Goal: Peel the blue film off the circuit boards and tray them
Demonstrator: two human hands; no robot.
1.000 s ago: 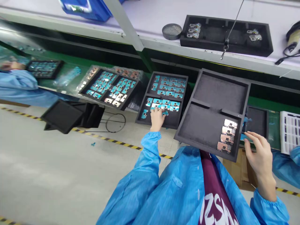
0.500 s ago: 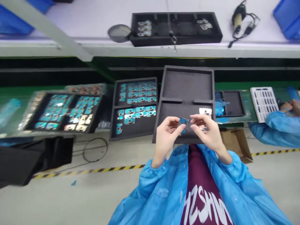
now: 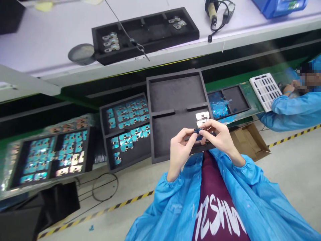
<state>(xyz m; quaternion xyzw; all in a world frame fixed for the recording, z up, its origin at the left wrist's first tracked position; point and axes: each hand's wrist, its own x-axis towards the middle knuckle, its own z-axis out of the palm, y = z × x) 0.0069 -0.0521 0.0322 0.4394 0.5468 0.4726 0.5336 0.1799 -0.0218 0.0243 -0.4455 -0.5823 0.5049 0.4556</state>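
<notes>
My left hand (image 3: 181, 147) and my right hand (image 3: 217, 135) meet in front of my chest, both pinching one small blue-filmed metal part (image 3: 198, 131). They hover over the near edge of a black foam tray (image 3: 175, 100) that rests toward my lap; a few bare silver parts (image 3: 202, 117) lie at its right side, partly hidden by my right hand. Left of it sits a second black tray (image 3: 114, 160) filled with several blue-filmed parts (image 3: 127, 115).
Another tray of blue parts (image 3: 47, 152) lies far left, blurred. A smaller tray with blue film scraps (image 3: 235, 98) and a cardboard box (image 3: 248, 140) are at right. A co-worker's blue sleeve (image 3: 291, 108) reaches a white rack (image 3: 265, 90). The shelf carries a black tray (image 3: 147, 31) and a tool (image 3: 213, 10).
My left hand took a blue part from the left tray and brought it to my right hand. My head has turned, shifting the trays leftward and tilting the view.
</notes>
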